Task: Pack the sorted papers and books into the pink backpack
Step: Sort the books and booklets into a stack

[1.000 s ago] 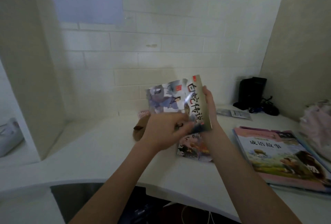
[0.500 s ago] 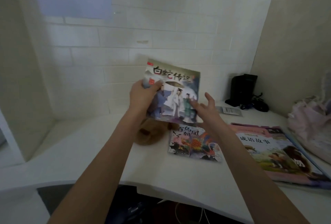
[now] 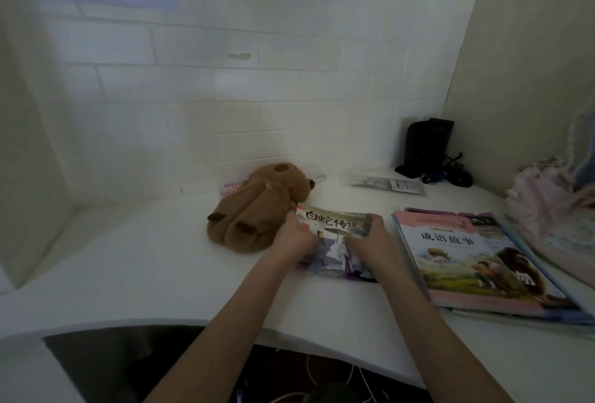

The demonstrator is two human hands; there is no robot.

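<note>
White desk (image 3: 161, 257), both hands (image 3: 335, 241) outstretched, gripping opposite side edges of the illustrated book (image 3: 335, 229).

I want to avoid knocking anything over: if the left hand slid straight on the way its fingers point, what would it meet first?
Probably the brown plush toy, just beyond the left hand on the picture book; depth is unclear.

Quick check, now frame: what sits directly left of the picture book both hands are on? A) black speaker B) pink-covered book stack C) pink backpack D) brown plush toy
D: the brown plush toy lies on the desk against the left edge of the picture book, next to the left hand; the right hand is on the book's other side.
</note>
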